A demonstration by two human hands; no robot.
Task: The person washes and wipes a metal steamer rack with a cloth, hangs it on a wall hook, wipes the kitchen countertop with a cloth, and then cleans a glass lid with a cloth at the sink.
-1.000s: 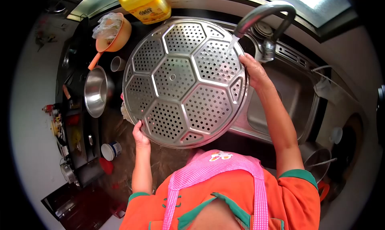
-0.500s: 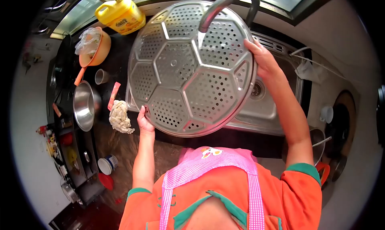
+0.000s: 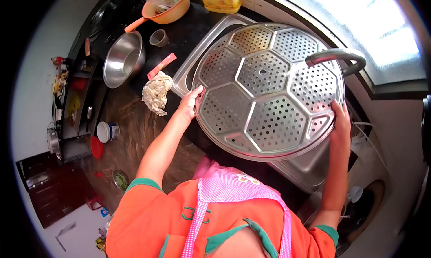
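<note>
The person (image 3: pixel 175 197) wears an orange shirt (image 3: pixel 134 224) with a green collar (image 3: pixel 217 241) and green cuffs (image 3: pixel 144 182), under a pink checked apron (image 3: pixel 223 189) bearing a white animal motif (image 3: pixel 248 179).

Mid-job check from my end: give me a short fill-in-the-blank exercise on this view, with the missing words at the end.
1. The left hand and right hand hold a steel disc punched with many small round ____.
2. The tap is nearer the ____ hand.
3. The crumpled cloth is nearer the ____ hand.
4. The apron is ____ in colour.

Missing words: holes; right; left; pink.
</note>
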